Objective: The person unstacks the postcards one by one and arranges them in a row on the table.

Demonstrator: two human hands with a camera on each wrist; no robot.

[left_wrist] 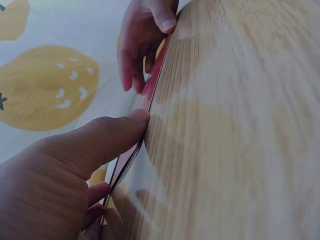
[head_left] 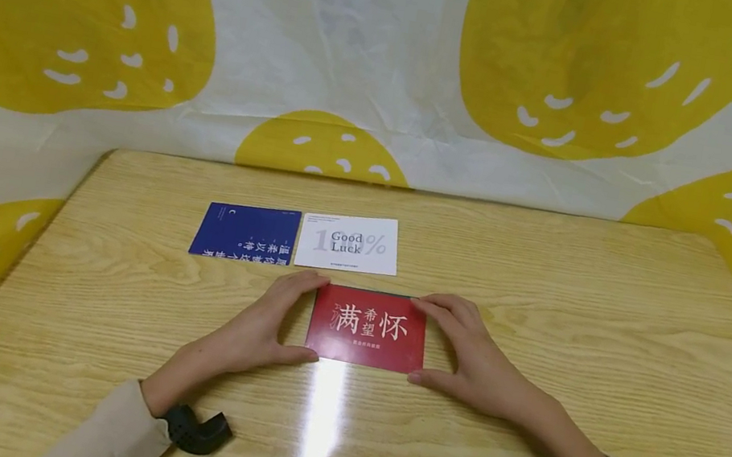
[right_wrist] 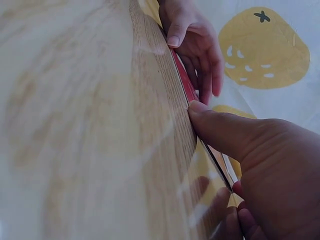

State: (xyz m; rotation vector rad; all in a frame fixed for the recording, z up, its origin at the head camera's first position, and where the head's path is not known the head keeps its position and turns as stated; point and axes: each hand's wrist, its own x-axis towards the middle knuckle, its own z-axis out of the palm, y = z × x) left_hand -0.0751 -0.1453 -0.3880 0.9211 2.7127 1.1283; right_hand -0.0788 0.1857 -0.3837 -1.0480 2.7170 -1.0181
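A red card (head_left: 365, 343) with white Chinese characters lies between my two hands, close over the tabletop. My left hand (head_left: 269, 322) grips its left end, thumb at the near corner and fingers at the far one. At the right end, my right hand (head_left: 471, 357) holds it the same way, mirrored. Both wrist views look along the table surface, where the red card (left_wrist: 158, 72) shows as a thin strip. In the right wrist view, the right thumb (right_wrist: 220, 125) presses at the card's near edge.
Beyond the hands, a dark blue card (head_left: 244, 227) with white characters lies beside a white "Good Luck" card (head_left: 367, 261). They rest on a wood-grain table (head_left: 546, 293). A white cloth with yellow fruit shapes (head_left: 367, 57) hangs behind the table's far edge.
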